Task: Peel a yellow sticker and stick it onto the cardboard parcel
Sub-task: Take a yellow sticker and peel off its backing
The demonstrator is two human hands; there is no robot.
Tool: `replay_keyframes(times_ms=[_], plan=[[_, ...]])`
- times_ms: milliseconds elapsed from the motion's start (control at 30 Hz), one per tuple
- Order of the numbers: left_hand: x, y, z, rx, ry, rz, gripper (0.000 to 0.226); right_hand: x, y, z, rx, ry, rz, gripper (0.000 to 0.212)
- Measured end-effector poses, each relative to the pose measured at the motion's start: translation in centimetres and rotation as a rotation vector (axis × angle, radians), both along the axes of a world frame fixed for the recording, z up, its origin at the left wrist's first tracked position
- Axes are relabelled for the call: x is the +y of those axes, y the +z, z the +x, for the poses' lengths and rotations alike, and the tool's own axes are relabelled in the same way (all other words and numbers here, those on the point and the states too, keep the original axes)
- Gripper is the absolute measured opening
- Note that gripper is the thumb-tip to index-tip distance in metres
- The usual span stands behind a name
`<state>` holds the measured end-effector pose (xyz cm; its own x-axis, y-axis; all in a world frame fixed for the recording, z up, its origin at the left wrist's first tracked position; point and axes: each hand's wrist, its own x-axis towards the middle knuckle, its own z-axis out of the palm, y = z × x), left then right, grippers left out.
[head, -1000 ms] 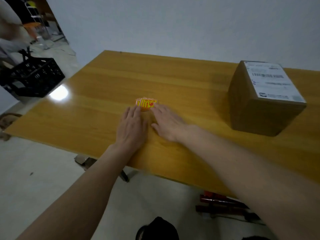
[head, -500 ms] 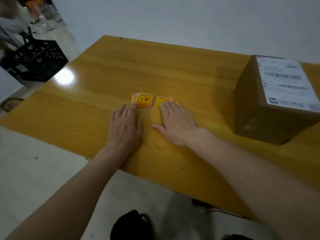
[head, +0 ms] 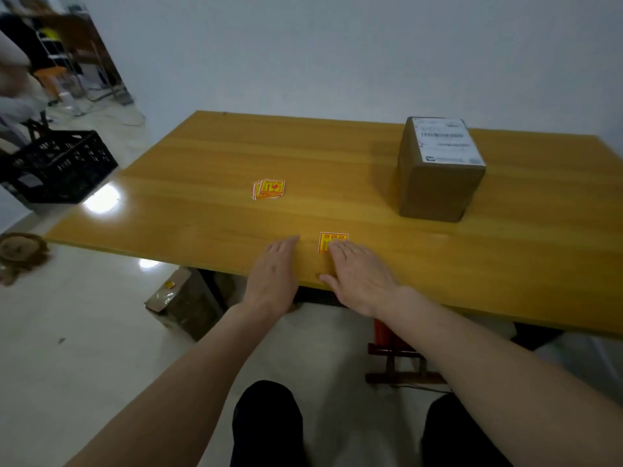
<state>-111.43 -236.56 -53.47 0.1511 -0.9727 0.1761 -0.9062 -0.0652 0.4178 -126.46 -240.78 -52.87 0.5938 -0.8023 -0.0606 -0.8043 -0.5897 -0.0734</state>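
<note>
While flat, right hand (head: 359, 276) fingertips cover sticker (head: 332, 240).

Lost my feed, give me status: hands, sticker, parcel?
Left hand flat, empty. Right hand flat, fingertips on the single sticker near the table edge. Parcel stands apart, way clear.

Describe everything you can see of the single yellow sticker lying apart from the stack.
The single yellow square sticker has red print and a pale edge and looks like thin paper. It lies flat near the front edge of the wooden table, and the right hand rests its fingertips on the sticker's near part. The print is too blurred to read.
</note>
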Motion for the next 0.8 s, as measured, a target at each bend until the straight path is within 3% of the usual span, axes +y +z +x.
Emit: replay_keyframes(times_ms=[167,433,600,700,800], plan=[[2.4,-0.3,-1.6,0.084,-0.028,-0.032,0.058,3.5,-0.4,-2.3,-0.042,-0.008,-0.026,0.067],[4.8,-0.5,-4.3,0.198,-0.098,-0.064,0.046,5.8,-0.5,-4.4,-0.158,-0.08,-0.105,0.039],[5.5,-0.3,-5.5,0.226,-0.118,-0.045,0.051,5.2,-0.4,-5.2,-0.22,-0.103,-0.162,0.025],[5.3,0.0,-6.3,0.193,-0.098,0.002,0.056,4.8,-0.4,-6.1,-0.375,-0.146,-0.102,0.018],[4.5,0.5,-7.2,0.201,-0.095,0.04,0.059,4.5,0.9,-7.0,-0.65,-0.266,0.043,0.016]])
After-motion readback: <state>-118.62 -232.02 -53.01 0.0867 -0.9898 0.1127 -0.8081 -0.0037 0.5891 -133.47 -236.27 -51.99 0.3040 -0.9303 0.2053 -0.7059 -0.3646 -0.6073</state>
